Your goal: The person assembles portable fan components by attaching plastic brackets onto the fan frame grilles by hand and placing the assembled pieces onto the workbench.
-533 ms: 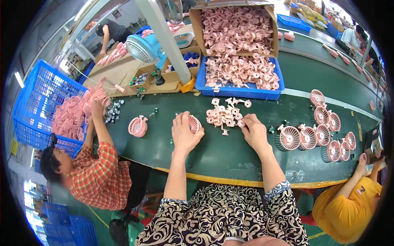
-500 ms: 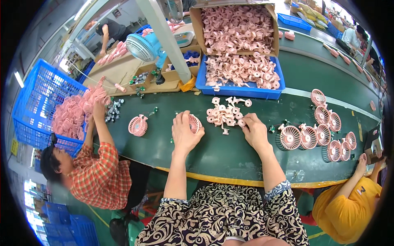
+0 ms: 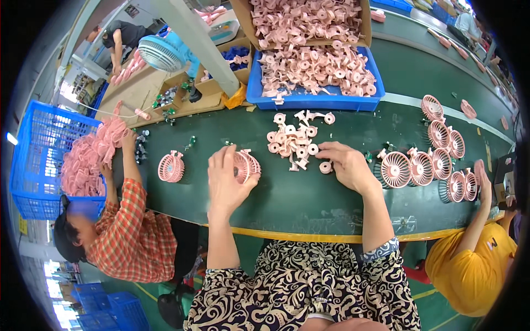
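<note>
My left hand (image 3: 223, 179) is wrapped round a round pink slatted fan housing (image 3: 249, 165), holding it against the green table. The palm and fingers hide part of its left side. To its right lies a loose pile of small pale pink plastic parts (image 3: 290, 140) with round discs and short arms. My right hand (image 3: 353, 171) is at the pile's right edge, palm down, fingers spread and nothing visibly held. Its fingertips reach the edge of the pile. A single small pink disc part (image 3: 326, 167) lies just under the fingers.
Several pink fan housings (image 3: 396, 169) stand at right, another (image 3: 171, 166) at left. A blue tray (image 3: 314, 102) and a carton heaped with pink parts are beyond. A co-worker in a checked shirt (image 3: 130, 237) reaches by a blue basket (image 3: 33, 160); another, in yellow (image 3: 469, 270), sits at right.
The view has shifted. My right hand has drawn a small disc part slightly away from the pile, toward me, and its fingers have spread. My left hand still holds the fan housing.
</note>
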Tool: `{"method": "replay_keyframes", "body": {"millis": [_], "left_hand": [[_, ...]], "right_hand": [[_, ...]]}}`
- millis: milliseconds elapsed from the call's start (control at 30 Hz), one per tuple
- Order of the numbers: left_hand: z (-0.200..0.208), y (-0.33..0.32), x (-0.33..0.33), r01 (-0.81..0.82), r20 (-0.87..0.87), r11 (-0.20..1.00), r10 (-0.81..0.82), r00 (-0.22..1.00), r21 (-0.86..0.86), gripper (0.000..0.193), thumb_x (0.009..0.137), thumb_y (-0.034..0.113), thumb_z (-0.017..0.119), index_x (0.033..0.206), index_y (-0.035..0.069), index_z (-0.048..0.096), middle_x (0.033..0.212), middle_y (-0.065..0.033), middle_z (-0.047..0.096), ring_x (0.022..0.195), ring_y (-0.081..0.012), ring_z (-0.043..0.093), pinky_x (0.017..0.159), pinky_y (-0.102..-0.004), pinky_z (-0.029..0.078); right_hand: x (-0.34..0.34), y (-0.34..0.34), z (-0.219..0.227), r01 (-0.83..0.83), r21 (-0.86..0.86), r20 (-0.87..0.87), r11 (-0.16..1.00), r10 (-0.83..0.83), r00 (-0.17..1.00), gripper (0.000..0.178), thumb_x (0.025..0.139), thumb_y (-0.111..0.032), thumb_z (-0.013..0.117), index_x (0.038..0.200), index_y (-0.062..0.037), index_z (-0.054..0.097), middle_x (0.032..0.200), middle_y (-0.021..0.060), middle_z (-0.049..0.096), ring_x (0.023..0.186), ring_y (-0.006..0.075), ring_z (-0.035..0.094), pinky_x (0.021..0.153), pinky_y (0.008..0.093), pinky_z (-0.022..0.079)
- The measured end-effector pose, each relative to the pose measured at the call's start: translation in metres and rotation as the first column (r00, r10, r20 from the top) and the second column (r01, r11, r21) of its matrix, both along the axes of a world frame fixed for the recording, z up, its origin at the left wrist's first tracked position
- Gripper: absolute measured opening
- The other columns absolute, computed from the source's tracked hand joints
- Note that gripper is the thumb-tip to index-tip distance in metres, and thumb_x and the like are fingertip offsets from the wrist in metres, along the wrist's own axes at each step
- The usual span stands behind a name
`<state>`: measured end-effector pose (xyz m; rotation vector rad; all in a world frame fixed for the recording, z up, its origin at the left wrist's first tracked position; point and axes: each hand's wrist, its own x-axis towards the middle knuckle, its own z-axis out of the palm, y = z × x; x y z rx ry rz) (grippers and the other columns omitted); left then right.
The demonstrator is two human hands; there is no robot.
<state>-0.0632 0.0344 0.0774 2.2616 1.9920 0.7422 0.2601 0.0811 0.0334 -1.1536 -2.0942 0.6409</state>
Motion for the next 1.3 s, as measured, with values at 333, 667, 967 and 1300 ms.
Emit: {"method": "replay_keyframes", "body": {"millis": [333,667,967,1300], "left_hand": [[0.008,-0.044,0.077,0.414,0.141,0.907,-0.401,0.905,-0.081,0.096,0.071,0.04,0.09,0.148,0.004,0.047,0.143,-0.02,0.052,0.127,-0.0408,0.05,0.107,-0.0537,0.042],[-0.034,-0.046,0.108,0.532,0.215,0.836,-0.499,0.839,-0.137,0.121,0.059,0.035,0.097,0.156,0.001,0.034,0.157,-0.0188,0.037,0.145,-0.0413,0.036,0.118,-0.0542,0.033],[-0.032,-0.059,0.057,0.304,0.119,0.935,-0.285,0.951,-0.184,0.071,0.079,0.02,0.082,0.141,0.001,0.053,0.124,-0.0172,0.063,0.118,-0.0371,0.057,0.101,-0.0481,0.045],[-0.038,-0.059,0.051,0.185,0.272,0.973,-0.143,0.952,-0.137,0.035,0.091,0.012,0.072,0.124,0.006,0.066,0.084,-0.0076,0.068,0.086,-0.0305,0.064,0.08,-0.0441,0.047]], "right_hand": [[-0.007,-0.002,-0.003,0.259,0.041,-0.159,0.965,-0.249,0.955,0.014,0.094,-0.002,0.068,0.106,-0.0007,0.074,0.094,0.0119,0.071,0.072,0.0224,0.069,0.067,0.0311,0.055],[-0.02,-0.006,-0.001,0.442,0.123,-0.135,0.889,-0.426,0.895,0.034,0.08,-0.021,0.088,0.104,-0.0026,0.072,0.091,0.0066,0.069,0.055,0.0139,0.057,0.054,0.0307,0.049],[-0.018,-0.041,0.017,0.489,0.019,0.181,0.872,-0.484,0.856,0.039,0.079,-0.031,0.09,0.093,-0.0006,0.069,0.086,0.0129,0.071,0.074,0.0284,0.071,0.067,0.0386,0.055],[-0.015,-0.062,-0.01,0.475,-0.043,0.159,0.879,-0.464,0.872,0.026,0.085,-0.016,0.082,0.097,0.0008,0.066,0.095,0.0147,0.07,0.072,0.0303,0.068,0.066,0.0395,0.053]]}}
